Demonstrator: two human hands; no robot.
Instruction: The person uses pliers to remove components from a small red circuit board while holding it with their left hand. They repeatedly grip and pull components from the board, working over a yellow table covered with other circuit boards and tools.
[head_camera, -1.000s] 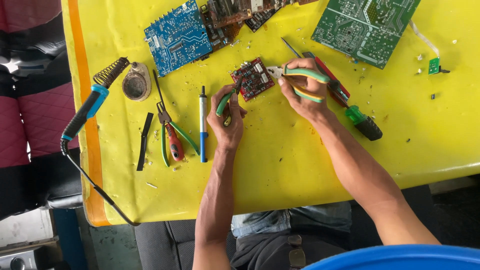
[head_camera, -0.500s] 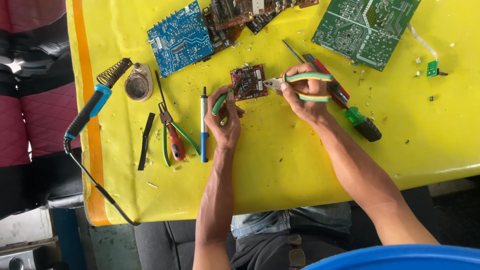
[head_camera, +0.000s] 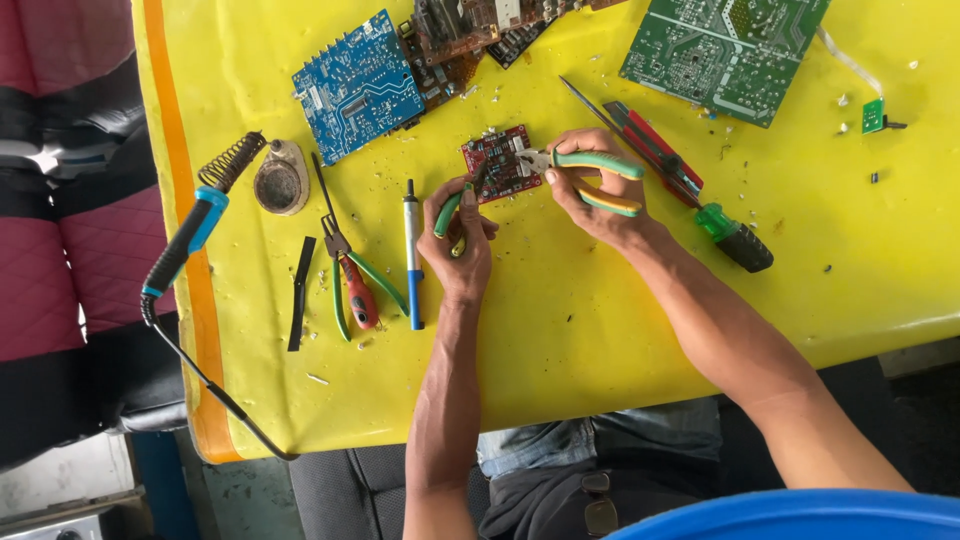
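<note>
Red circuit board (head_camera: 497, 162) is lying on the yellow table (head_camera: 620, 330), far of centre. It is touched by green-handled pliers (head_camera: 590, 178), on which the right hand (head_camera: 590, 195) is clamped. A second green-handled tool (head_camera: 450, 210) is gripped by the closed left hand (head_camera: 458, 240). Just left are a blue-tipped pen tool (head_camera: 412, 255) and side cutters (head_camera: 350, 275). A screwdriver (head_camera: 690, 195) lies right, a blue board (head_camera: 355, 85) far left.

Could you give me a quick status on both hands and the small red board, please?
Left hand grips green-handled pliers at red board. Right hand grips green-handled cutters, tip on board. Nothing in the way.
</note>
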